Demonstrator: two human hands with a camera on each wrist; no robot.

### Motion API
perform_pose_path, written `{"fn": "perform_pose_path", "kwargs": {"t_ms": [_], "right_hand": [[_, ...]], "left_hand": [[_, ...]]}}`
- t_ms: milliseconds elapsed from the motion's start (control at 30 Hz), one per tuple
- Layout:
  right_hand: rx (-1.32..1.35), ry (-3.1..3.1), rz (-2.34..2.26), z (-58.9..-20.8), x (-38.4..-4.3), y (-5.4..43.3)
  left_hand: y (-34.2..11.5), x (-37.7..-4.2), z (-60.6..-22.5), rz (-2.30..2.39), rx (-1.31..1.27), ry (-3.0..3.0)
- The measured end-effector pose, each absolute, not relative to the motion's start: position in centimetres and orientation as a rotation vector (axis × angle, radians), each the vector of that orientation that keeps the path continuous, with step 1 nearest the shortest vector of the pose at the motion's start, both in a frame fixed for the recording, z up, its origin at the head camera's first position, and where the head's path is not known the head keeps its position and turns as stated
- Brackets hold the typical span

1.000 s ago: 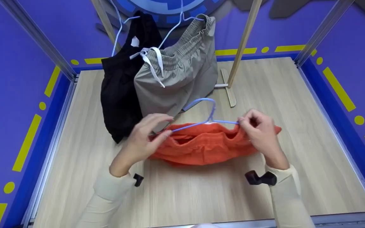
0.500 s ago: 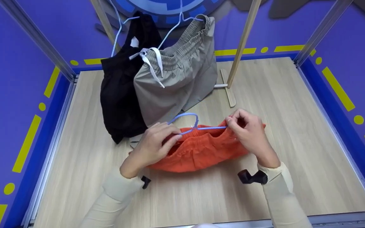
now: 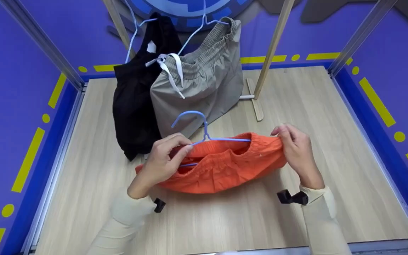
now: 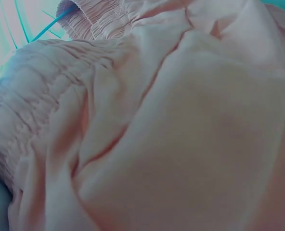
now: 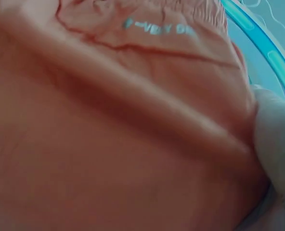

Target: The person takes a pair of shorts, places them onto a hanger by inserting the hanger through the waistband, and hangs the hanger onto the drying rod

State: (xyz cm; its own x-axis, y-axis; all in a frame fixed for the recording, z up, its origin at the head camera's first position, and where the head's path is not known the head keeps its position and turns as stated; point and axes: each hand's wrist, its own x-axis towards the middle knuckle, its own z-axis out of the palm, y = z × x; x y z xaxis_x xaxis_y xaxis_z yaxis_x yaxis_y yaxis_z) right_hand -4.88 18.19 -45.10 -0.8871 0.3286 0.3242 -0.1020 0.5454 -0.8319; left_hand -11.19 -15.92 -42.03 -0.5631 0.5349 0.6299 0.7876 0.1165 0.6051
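Orange shorts (image 3: 221,171) with a gathered elastic waistband hang between my hands above the wooden board. A light-blue hanger (image 3: 206,131) lies partly inside the waist opening, its hook up and curving left. My left hand (image 3: 161,163) pinches the hanger's left arm near the neck, against the waistband. At the other end, my right hand (image 3: 298,150) grips the right side of the waistband. Folds of the shorts (image 4: 181,120) fill the left wrist view. Small pale lettering shows on the shorts (image 5: 147,62) in the right wrist view.
Black shorts (image 3: 133,102) and grey shorts (image 3: 204,88) with a white drawstring hang on hangers behind. A wooden rack post (image 3: 273,49) with a foot (image 3: 255,102) stands right of them. Blue walls (image 3: 20,88) enclose the board (image 3: 331,141).
My right hand has moved right and stretched the waistband outward. The hanger's hook has risen and shifted left overall. My left hand first lay open-fingered by the hanger and now pinches it.
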Motion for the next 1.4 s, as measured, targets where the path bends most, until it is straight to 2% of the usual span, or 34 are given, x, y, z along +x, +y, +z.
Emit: {"fn": "perform_pose_path", "kwargs": {"t_ms": [233,433,533,700,800,1033,1400], "right_hand": [[-0.251,-2.071,1.527,-45.8,-4.6,18.6],[-0.282,-2.048,1.329,-44.8,-4.1,18.2],[-0.089,-2.014,1.155,-43.4,-3.6,17.1],[0.414,-2.120,1.073,-41.6,-3.0,14.4],[0.526,-2.222,1.040,-41.2,-3.0,13.4],[0.440,-2.306,1.036,-41.0,-2.6,14.6],[0.341,-2.300,0.738,-42.2,-3.1,15.7]], "left_hand": [[-16.1,-11.1,-41.8,-1.521,-1.300,-2.134],[-15.8,-10.8,-41.6,-1.496,-1.328,-2.147],[-15.5,-10.7,-41.4,-1.450,-1.329,-2.173],[-15.1,-10.5,-41.0,-1.376,-1.315,-2.248],[-14.7,-10.4,-40.7,-1.336,-1.334,-2.277],[-15.0,-10.7,-40.2,-1.364,-1.347,-2.185],[-15.1,-11.2,-40.2,-1.366,-1.367,-2.169]]}}
